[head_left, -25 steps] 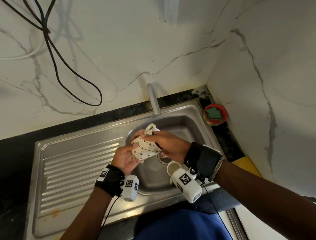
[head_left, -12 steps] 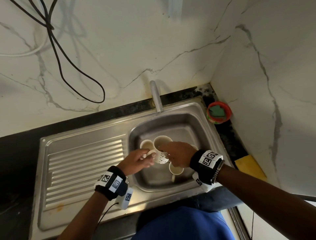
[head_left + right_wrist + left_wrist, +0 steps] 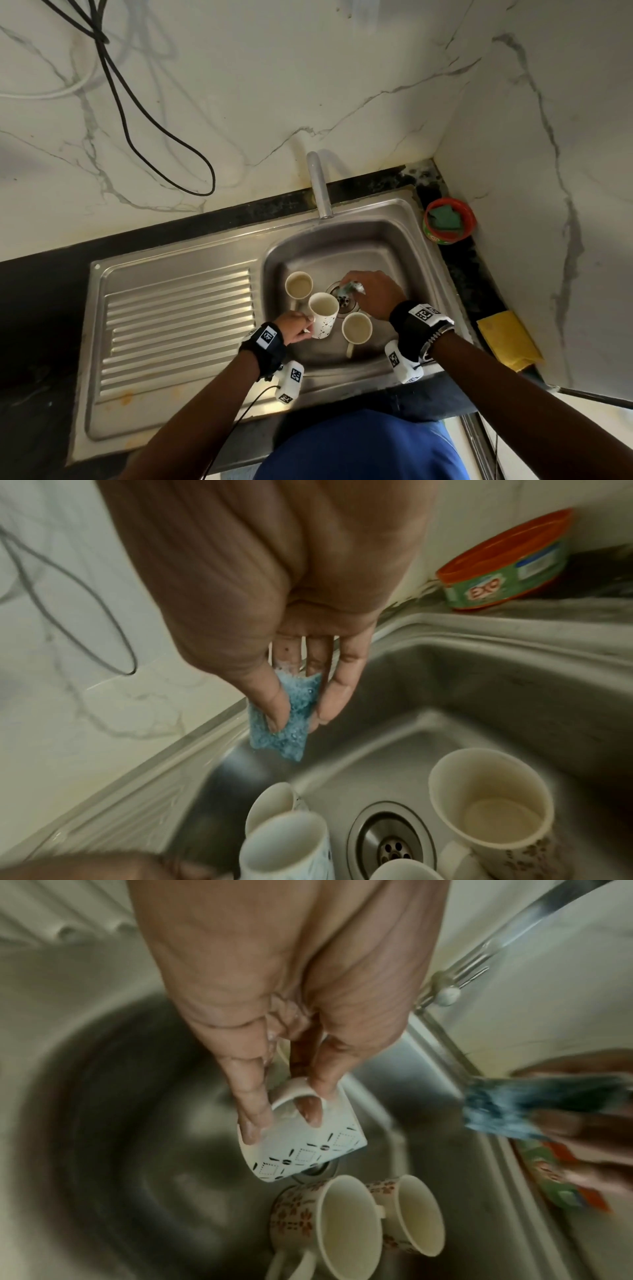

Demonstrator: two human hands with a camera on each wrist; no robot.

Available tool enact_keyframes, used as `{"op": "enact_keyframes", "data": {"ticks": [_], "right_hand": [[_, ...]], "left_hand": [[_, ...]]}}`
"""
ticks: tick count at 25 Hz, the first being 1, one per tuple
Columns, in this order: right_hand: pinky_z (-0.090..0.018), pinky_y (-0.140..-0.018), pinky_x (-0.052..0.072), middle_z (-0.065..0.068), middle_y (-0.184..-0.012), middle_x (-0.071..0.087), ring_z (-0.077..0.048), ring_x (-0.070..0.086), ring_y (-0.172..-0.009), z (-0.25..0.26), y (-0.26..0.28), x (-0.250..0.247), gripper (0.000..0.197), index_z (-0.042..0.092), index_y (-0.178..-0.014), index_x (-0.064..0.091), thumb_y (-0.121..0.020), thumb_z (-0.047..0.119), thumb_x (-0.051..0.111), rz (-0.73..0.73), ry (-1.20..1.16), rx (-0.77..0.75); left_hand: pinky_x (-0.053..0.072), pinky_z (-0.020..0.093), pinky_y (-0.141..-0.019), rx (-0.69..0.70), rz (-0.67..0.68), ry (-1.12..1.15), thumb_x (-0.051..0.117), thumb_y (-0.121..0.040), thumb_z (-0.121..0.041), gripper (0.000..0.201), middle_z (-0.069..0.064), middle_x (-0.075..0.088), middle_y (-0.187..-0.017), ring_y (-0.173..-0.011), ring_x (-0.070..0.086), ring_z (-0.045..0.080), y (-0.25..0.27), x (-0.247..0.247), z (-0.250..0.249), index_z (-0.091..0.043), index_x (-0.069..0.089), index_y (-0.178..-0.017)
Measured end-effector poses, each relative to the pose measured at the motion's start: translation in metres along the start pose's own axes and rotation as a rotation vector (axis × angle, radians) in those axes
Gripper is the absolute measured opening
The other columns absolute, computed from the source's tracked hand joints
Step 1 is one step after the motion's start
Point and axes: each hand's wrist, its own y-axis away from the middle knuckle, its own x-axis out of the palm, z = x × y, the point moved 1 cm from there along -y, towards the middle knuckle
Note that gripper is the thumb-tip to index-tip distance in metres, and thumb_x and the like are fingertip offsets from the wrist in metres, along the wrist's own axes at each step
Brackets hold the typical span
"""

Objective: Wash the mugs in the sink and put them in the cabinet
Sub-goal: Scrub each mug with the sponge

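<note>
Down in the steel sink, my left hand pinches the handle of a white mug with a black diamond pattern, which is upright in the head view. The left wrist view shows finger and thumb on that handle. My right hand is over the drain, apart from the mug, pinching a soapy blue sponge. Two cream floral mugs stand on the sink floor, one at the back left and one at the front.
The tap reaches over the back rim. A red-rimmed soap tub with a green pad sits in the right corner, and a yellow cloth lies on the right counter. The ribbed drainboard is on the left. A black cable hangs on the wall.
Both hands held the patterned mug up a second ago. It came down into the sink; my right hand left it and moved right over the drain with the sponge.
</note>
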Motion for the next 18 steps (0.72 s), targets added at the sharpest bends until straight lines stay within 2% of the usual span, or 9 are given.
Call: {"op": "enact_keyframes", "data": {"ticks": [3, 6, 8, 9, 11, 12, 14, 16, 18], "right_hand": [[-0.038, -0.09, 0.055, 0.005, -0.11, 0.077, -0.028, 0.071, -0.105, -0.027, 0.005, -0.003, 0.021, 0.034, -0.105, 0.071, -0.088, 0.024, 0.072, -0.026, -0.008, 0.071], [-0.036, -0.089, 0.053, 0.007, -0.11, 0.076, -0.026, 0.069, -0.106, -0.043, 0.009, 0.002, 0.019, 0.037, -0.105, 0.069, -0.089, 0.027, 0.073, 0.034, 0.028, 0.122], [-0.036, -0.091, 0.052, 0.007, -0.113, 0.075, -0.025, 0.068, -0.109, -0.045, 0.01, 0.006, 0.019, 0.036, -0.107, 0.068, -0.089, 0.03, 0.073, 0.08, 0.056, 0.135], [-0.036, -0.093, 0.051, 0.007, -0.115, 0.074, -0.025, 0.067, -0.11, -0.045, 0.009, 0.008, 0.021, 0.035, -0.109, 0.069, -0.089, 0.031, 0.072, 0.097, 0.076, 0.133], [-0.034, -0.094, 0.051, 0.006, -0.118, 0.074, -0.024, 0.067, -0.112, -0.043, 0.006, 0.01, 0.023, 0.035, -0.112, 0.069, -0.089, 0.036, 0.073, 0.12, 0.082, 0.128], [-0.032, -0.092, 0.05, 0.006, -0.117, 0.074, -0.023, 0.068, -0.111, -0.042, 0.005, 0.01, 0.023, 0.034, -0.111, 0.069, -0.089, 0.036, 0.073, 0.119, 0.069, 0.129], [-0.028, -0.086, 0.047, 0.007, -0.114, 0.075, -0.021, 0.069, -0.109, -0.041, 0.004, 0.005, 0.021, 0.033, -0.109, 0.071, -0.089, 0.032, 0.075, 0.088, 0.032, 0.139], [-0.031, -0.086, 0.05, 0.005, -0.111, 0.077, -0.022, 0.07, -0.106, -0.043, 0.007, -0.002, 0.019, 0.031, -0.107, 0.072, -0.088, 0.028, 0.076, 0.034, -0.022, 0.161], [-0.03, -0.086, 0.052, 0.002, -0.11, 0.077, -0.021, 0.07, -0.104, -0.046, 0.012, -0.008, 0.022, 0.027, -0.108, 0.074, -0.086, 0.027, 0.079, -0.001, -0.087, 0.197]], "left_hand": [[0.054, 0.025, -0.07, -0.084, -0.054, -0.09, 0.051, -0.101, 0.006, 0.023, 0.008, 0.063, -0.087, -0.076, 0.062, 0.016, -0.018, 0.001, 0.014, -0.009, 0.057, -0.085], [0.054, 0.025, -0.072, -0.168, -0.053, -0.228, 0.062, -0.097, 0.003, 0.014, 0.012, 0.067, -0.098, -0.094, 0.062, 0.019, -0.033, 0.0, 0.029, -0.004, 0.065, -0.086], [0.055, 0.032, -0.082, -0.22, -0.081, -0.356, 0.068, -0.093, 0.0, 0.008, 0.013, 0.067, -0.103, -0.098, 0.063, 0.024, -0.039, -0.004, 0.035, -0.003, 0.068, -0.1], [0.055, 0.035, -0.088, -0.232, -0.073, -0.469, 0.069, -0.093, -0.008, 0.02, 0.014, 0.067, -0.107, -0.1, 0.065, 0.028, -0.038, -0.007, 0.034, -0.003, 0.068, -0.112], [0.054, 0.037, -0.097, -0.126, -0.125, -0.692, 0.069, -0.092, -0.027, 0.04, 0.016, 0.065, -0.124, -0.113, 0.066, 0.033, -0.024, -0.004, 0.024, -0.007, 0.062, -0.127], [0.054, 0.036, -0.097, -0.079, -0.176, -0.783, 0.067, -0.092, -0.035, 0.044, 0.014, 0.065, -0.127, -0.116, 0.065, 0.032, -0.013, 0.002, 0.015, -0.01, 0.062, -0.128], [0.055, 0.035, -0.092, 0.026, -0.251, -1.075, 0.062, -0.092, -0.048, 0.047, 0.01, 0.069, -0.123, -0.113, 0.068, 0.03, 0.001, 0.016, -0.003, -0.013, 0.064, -0.123], [0.056, 0.037, -0.09, 0.121, -0.262, -1.187, 0.059, -0.091, -0.054, 0.051, 0.009, 0.07, -0.119, -0.109, 0.07, 0.031, 0.004, 0.031, -0.013, -0.013, 0.061, -0.121], [0.055, 0.039, -0.091, 0.233, -0.194, -1.222, 0.06, -0.09, -0.057, 0.055, 0.01, 0.068, -0.122, -0.11, 0.067, 0.031, 0.0, 0.047, -0.018, -0.014, 0.056, -0.123]]}}
